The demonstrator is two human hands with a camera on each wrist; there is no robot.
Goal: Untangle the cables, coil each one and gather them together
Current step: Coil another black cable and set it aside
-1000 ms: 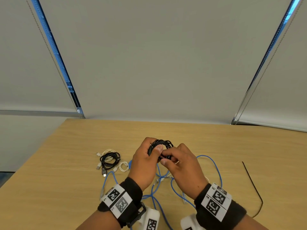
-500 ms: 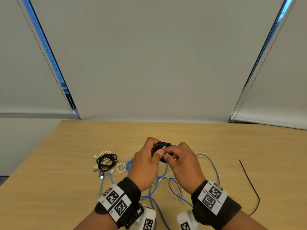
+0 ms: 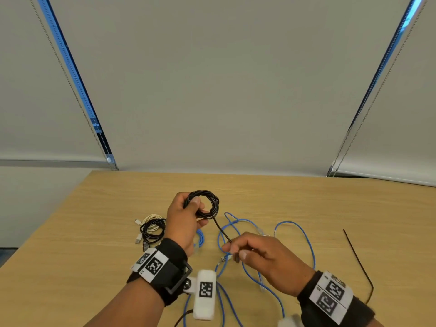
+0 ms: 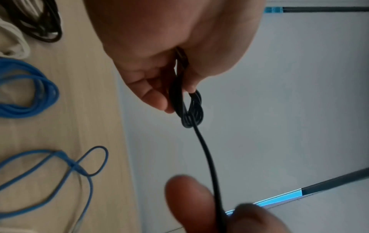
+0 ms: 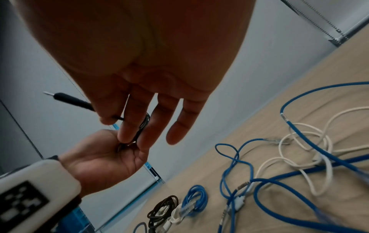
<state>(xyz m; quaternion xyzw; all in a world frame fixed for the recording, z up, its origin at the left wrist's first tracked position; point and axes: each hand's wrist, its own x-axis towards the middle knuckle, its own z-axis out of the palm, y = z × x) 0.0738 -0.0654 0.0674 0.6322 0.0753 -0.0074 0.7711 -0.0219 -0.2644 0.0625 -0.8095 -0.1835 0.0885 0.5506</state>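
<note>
Right fingers: thumb and forefinger of the right hand (image 3: 264, 260) pinch the loose tail of the thin black round cable (image 3: 205, 205); the other fingers (image 5: 179, 126) hang straight and relaxed.
Left fingers: the left hand (image 3: 182, 223) grips the coiled part of that cable, thumb pressed on the loops, fingers curled behind.
Change: half a second ago both hands were bunched together on the coil; now the right has pulled back toward the body and a straight tail runs taut from coil to pinch.
Black cable: smooth, glossy, wound in a neat ring of several turns, held up above the table; its slim plug end (image 5: 66, 98) sticks out past the right thumb.
Blue cable: a long blue rubbery network cable (image 3: 295, 234) sprawls in loose open loops on the wood below the hands, with a thin white cord (image 5: 311, 141) tangled through it.
Coiled pile: left of the left hand lie a small black coil (image 3: 152, 230), a cream-white coil (image 3: 151, 218) and a tight blue coil (image 5: 196, 198), just beside each other.
Table: pale wood-grain laminate table top (image 3: 306, 199), matte.
Far right: a thin black stiff strip (image 3: 356, 256) lies alone, well apart.
</note>
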